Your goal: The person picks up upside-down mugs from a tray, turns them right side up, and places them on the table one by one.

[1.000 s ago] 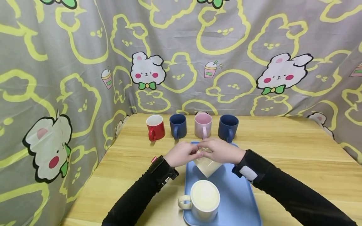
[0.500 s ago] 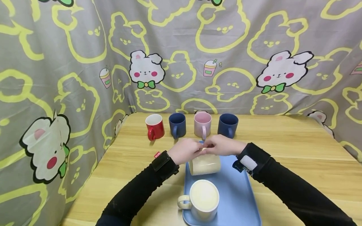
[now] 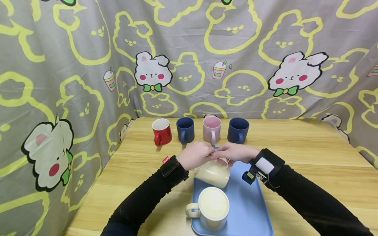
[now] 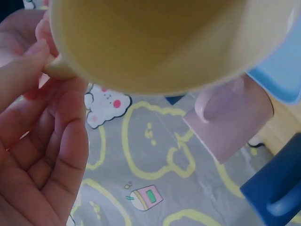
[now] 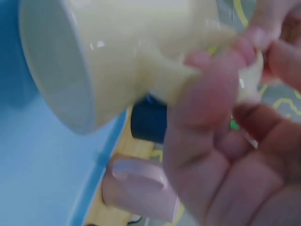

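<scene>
A cream mug (image 3: 213, 173) hangs tilted on its side above the blue tray (image 3: 246, 196), its handle up and mostly covered by fingers. From the left, my left hand (image 3: 197, 154) pinches the handle; in the left wrist view the mug's open mouth (image 4: 164, 47) fills the top. My right hand (image 3: 237, 152) meets it from the right, thumb and fingers around the same handle (image 5: 164, 75). The two hands' fingertips touch or nearly touch. Closer to me, a second cream mug (image 3: 214, 205) stands on the tray, its handle pointing left.
Behind the tray stand a red mug (image 3: 161, 132), a navy mug (image 3: 185, 130), a pink mug (image 3: 211, 128) and another navy mug (image 3: 238, 130) in a row. The wooden table (image 3: 301, 157) ends at a patterned curtain (image 3: 189, 42).
The held mug has turned from corner-down to lying sideways, then to a slant with its right end lower. Both hands have shifted their fingers along the handle. The second cream mug stays put.
</scene>
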The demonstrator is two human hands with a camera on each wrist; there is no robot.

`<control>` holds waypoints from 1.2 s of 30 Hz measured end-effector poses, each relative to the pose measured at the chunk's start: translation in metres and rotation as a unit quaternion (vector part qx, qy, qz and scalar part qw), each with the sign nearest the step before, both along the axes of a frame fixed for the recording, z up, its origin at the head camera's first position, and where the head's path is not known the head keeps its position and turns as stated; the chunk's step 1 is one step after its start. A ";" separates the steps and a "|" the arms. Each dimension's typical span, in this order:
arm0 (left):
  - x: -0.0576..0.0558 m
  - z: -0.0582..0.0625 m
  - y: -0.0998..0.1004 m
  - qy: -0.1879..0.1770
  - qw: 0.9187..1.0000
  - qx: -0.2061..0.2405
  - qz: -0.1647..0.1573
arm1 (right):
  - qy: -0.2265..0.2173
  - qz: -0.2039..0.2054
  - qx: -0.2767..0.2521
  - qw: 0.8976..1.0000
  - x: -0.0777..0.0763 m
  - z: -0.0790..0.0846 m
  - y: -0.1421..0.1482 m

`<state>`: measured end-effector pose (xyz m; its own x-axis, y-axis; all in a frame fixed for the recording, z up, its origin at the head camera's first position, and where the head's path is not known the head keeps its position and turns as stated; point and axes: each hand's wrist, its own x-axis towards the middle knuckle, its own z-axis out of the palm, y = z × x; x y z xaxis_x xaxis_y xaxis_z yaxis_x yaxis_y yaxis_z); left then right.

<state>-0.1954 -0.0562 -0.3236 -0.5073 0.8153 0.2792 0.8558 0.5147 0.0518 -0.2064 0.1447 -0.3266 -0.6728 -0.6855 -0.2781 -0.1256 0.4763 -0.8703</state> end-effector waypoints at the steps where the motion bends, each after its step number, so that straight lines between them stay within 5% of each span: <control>1: 0.000 0.000 0.000 -0.010 1.000 0.009 0.001 | 0.004 -0.019 0.003 1.000 0.003 -0.001 0.000; 5: -0.001 -0.008 -0.007 -0.054 0.996 0.072 0.028 | 0.028 -0.093 0.005 0.995 0.014 -0.007 0.001; 9: -0.001 -0.022 -0.020 -0.132 0.975 0.143 0.108 | 0.029 -0.157 -0.018 0.987 0.023 -0.013 0.008; 14: 0.000 -0.047 -0.031 -0.274 0.933 0.166 0.165 | 0.027 -0.201 -0.071 0.977 0.030 -0.020 0.019; 18: -0.001 -0.059 -0.027 -0.365 0.888 0.249 0.125 | 0.024 -0.210 -0.120 0.970 0.035 -0.026 0.023; 21: -0.002 -0.060 -0.022 -0.385 0.863 0.313 0.098 | 0.015 -0.199 -0.155 0.968 0.037 -0.033 0.025; 23: -0.002 -0.058 -0.020 -0.379 0.859 0.329 0.096 | 0.012 -0.182 -0.172 0.968 0.038 -0.037 0.026; 28: -0.001 -0.053 -0.018 -0.362 0.871 0.314 0.109 | 0.005 -0.143 -0.187 0.972 0.038 -0.045 0.027; 36: 0.003 -0.053 -0.015 -0.364 0.877 0.291 0.121 | 0.002 -0.111 -0.191 0.975 0.041 -0.044 0.031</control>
<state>-0.1920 -0.0716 -0.3767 -0.8617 0.4869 0.1428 0.3568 0.3812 0.8529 -0.1654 0.1758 -0.3709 -0.8170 -0.5760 -0.0278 -0.0606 0.1338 -0.9892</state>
